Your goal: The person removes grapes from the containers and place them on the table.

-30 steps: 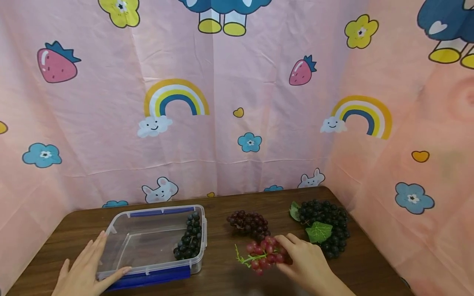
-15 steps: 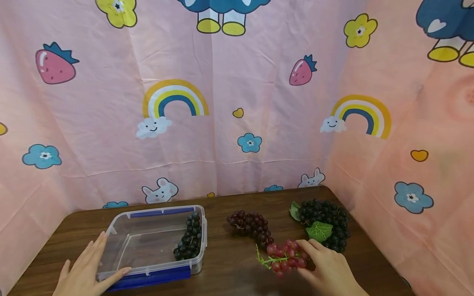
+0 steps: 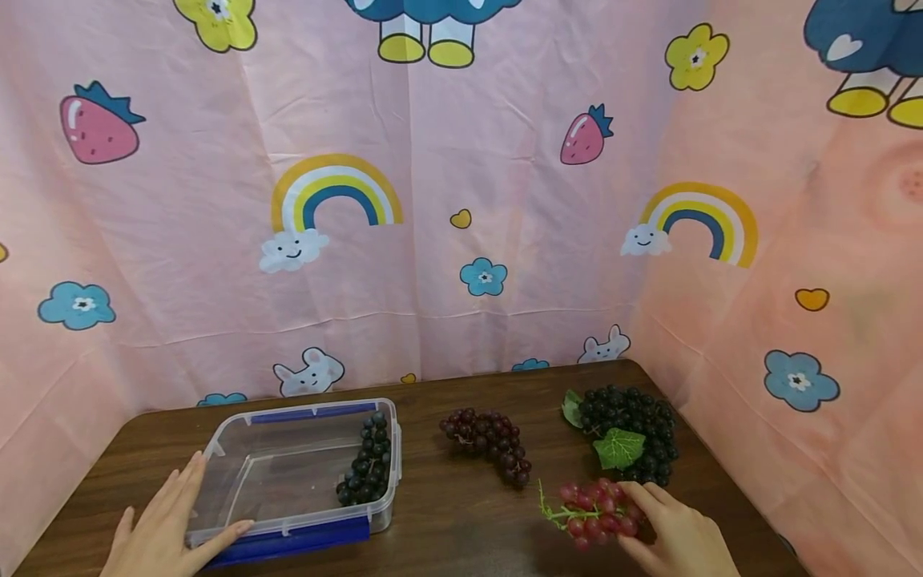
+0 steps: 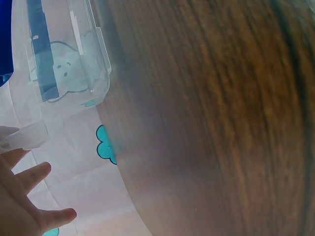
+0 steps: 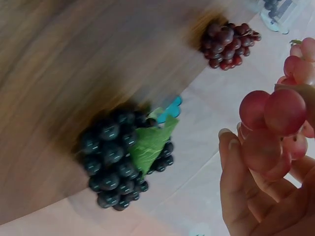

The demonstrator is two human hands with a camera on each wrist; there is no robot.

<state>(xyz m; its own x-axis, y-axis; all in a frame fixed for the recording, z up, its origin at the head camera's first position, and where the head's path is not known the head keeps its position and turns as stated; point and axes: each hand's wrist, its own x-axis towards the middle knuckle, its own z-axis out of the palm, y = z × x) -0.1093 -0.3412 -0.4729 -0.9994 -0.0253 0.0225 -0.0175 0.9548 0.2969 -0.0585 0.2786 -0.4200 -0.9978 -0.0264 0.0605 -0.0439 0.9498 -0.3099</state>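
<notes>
My right hand (image 3: 681, 529) holds a bunch of red grapes (image 3: 594, 513) by its right end, fingers and thumb round the berries; its green stem points left. The right wrist view shows the same red grapes (image 5: 275, 132) between the fingers. My left hand (image 3: 162, 521) lies with straight, spread fingers against the left front corner of a clear plastic box (image 3: 385, 513) with blue clips. Inside the box, along its right wall, lies a bunch of black grapes (image 3: 368, 461). In the left wrist view the fingers of the left hand (image 4: 29, 196) are beside the box corner.
A dark red bunch of grapes (image 3: 490, 441) lies on the brown wooden table (image 3: 447, 529) right of the box. Farther right is a large black bunch of grapes (image 3: 649, 425) with green leaves (image 3: 618, 449). A patterned pink cloth (image 3: 433, 320) hangs behind the table.
My right hand has moved right and toward the front with the red grapes, away from the dark red bunch. The left hand and the box stay put.
</notes>
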